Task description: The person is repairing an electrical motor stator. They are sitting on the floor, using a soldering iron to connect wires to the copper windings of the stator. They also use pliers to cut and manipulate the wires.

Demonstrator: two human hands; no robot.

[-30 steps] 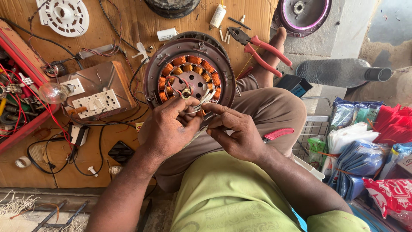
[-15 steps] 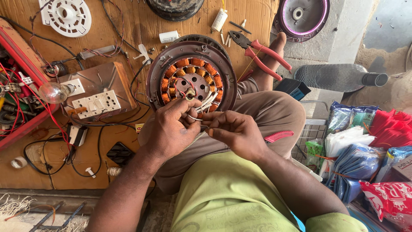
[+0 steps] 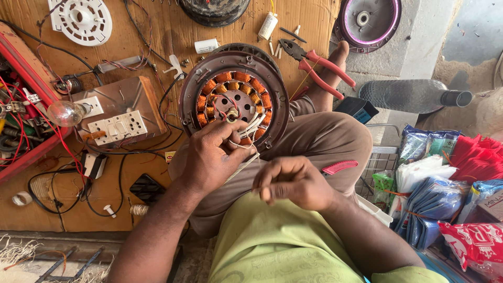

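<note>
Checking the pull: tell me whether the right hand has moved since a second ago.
Yes. The right hand has drawn back toward the body, away from the fan stator.

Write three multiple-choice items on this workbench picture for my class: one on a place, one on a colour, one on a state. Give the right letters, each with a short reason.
1. Where do the pliers lie?
A. on the wooden board, right of the fan motor
B. inside the wire basket
C. on top of the switch box

2. What colour are the plier handles?
A. blue
B. red
C. black

3. What is the left hand doing?
A. lying flat on the floor
B. gripping the glass bulb
C. pinching the white leads at the motor

Answers: 1 A, the pliers lie on the board beside the fan motor. 2 B, both handles are red. 3 C, its fingers close on the white leads at the winding, while the right hand holds a thin white strand nearby.
</note>
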